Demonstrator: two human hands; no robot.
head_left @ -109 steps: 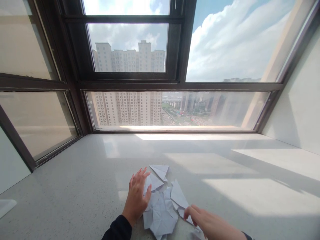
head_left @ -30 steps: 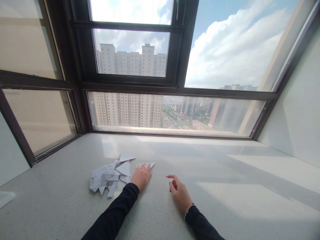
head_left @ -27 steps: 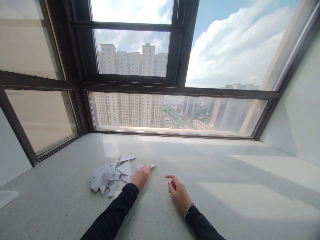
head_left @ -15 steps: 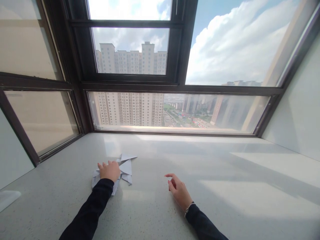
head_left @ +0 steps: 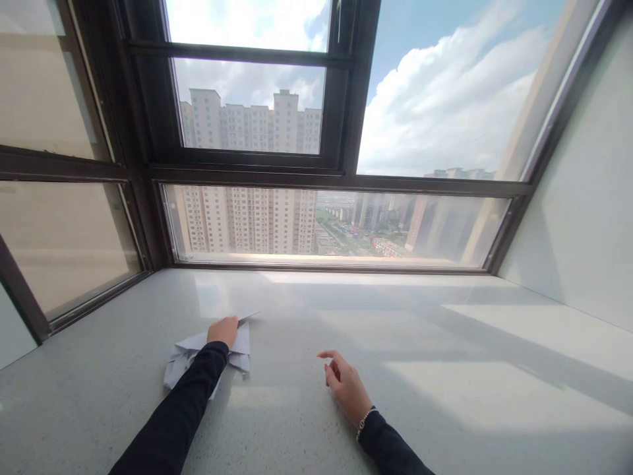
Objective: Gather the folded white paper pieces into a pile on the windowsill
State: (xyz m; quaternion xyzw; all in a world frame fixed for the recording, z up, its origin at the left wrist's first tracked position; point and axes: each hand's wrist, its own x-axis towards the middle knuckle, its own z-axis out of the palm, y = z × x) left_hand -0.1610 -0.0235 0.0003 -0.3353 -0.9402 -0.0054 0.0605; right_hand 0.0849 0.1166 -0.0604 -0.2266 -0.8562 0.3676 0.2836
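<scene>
Several folded white paper pieces (head_left: 241, 343), pointed and overlapping, lie in a loose pile on the pale stone sill (head_left: 291, 422), left of centre. My left hand (head_left: 223, 331) is at the top of this pile, its fingers curled and mostly hidden behind the back of the hand. From it a thin folded paper (head_left: 250, 316) sticks out to the right, tilted up and seen nearly edge-on. My left sleeve covers part of the pile. Over the sill to the right, my right hand (head_left: 347, 388) holds nothing; its index finger reaches out and the others are loosely bent.
A dark-framed window (head_left: 336, 181) rises behind the sill, with tall buildings outside. A side window (head_left: 64, 231) stands on the left and a white wall (head_left: 583, 178) on the right. Sunlight and shadow bands cross the sill's right part.
My left hand has shifted from lying over the pile to its upper right, fingers now drawn in, and the pointed paper there has tilted up. My right hand keeps its pose; the view has turned slightly.
</scene>
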